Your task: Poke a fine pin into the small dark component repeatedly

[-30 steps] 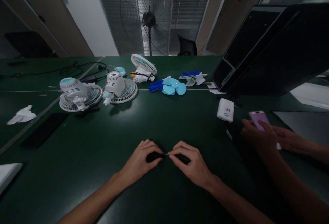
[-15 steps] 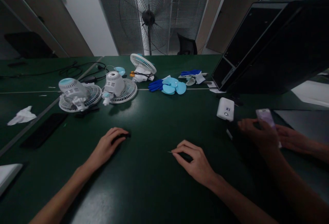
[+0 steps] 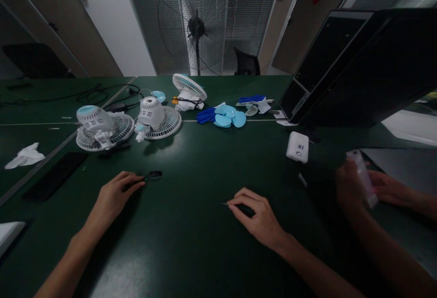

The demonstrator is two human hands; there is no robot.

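My left hand is over the dark green table, left of the middle, its thumb and fingertips pinched together on something too small to make out. A small dark object lies just right of those fingertips. Nearer the middle, my right hand pinches a thin, pale pin-like piece between thumb and forefinger, its tip pointing left. Beyond the hands lie two white fans, face down, a third white fan, and a light blue fan blade.
Blue and white gloves lie farther back. A white device stands before a large black monitor at right. Another person's hands hold a phone. A black slab and crumpled tissue are at left.
My left hand has moved left and slightly down, leaving the small dark object in view. My right hand has barely moved. The other person's hands and phone have shifted and the phone is tilted.
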